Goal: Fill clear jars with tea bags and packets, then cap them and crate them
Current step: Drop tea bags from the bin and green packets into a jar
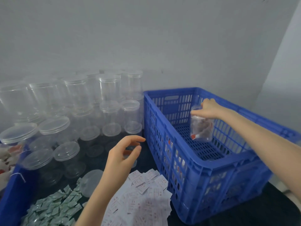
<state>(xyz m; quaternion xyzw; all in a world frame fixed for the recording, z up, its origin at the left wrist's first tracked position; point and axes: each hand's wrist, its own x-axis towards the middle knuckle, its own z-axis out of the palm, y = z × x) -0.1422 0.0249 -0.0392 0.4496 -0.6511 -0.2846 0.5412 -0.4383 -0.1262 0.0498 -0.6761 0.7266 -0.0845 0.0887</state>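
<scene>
Gripping filled jar (202,126) over blue crate (203,170) — right hand (210,108); left hand (123,154) half-open, empty; dark tabletop (244,214), grey wall (146,38).

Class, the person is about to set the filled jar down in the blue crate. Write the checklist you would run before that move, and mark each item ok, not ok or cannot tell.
1. Right hand holds the filled jar by its top: ok.
2. Jar is capped: cannot tell, the hand covers the top.
3. Jar hangs inside the blue crate, not over its rim: ok.
4. Crate floor below the jar is bare: ok.
5. Jar is upright: ok, roughly.
6. Left hand is outside the crate, empty and open: ok.
</scene>
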